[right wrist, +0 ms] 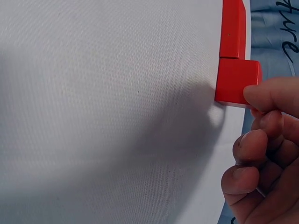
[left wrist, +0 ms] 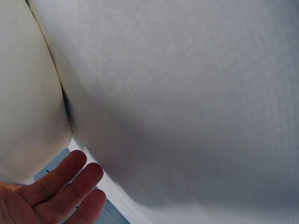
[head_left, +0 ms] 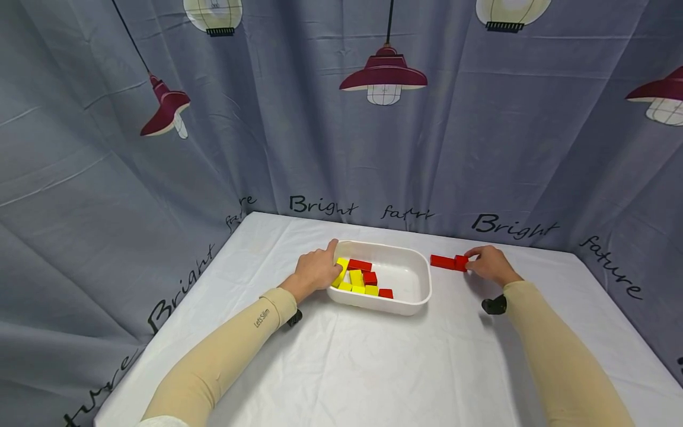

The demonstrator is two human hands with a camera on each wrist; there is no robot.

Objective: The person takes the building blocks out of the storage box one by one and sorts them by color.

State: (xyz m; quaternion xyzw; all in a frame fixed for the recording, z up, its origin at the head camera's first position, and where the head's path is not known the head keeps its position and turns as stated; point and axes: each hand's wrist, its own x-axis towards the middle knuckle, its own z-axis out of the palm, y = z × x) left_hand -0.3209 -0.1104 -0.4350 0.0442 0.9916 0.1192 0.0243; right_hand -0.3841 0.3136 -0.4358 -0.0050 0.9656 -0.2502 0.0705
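In the head view, my left hand holds the left wall of a white plastic box, thumb inside and index finger along the rim. Its other fingers stretch past the outside of the box in the left wrist view. Yellow blocks and red blocks lie in the left part of the box. To the box's right, my right hand pinches a red cube-like block between thumb and index finger. That block touches the end of a long red block on the table.
A white cloth covers the table. Behind it hangs a grey-blue curtain printed with lamps and lettering. A black wrist device sits under the right forearm, and another under the left.
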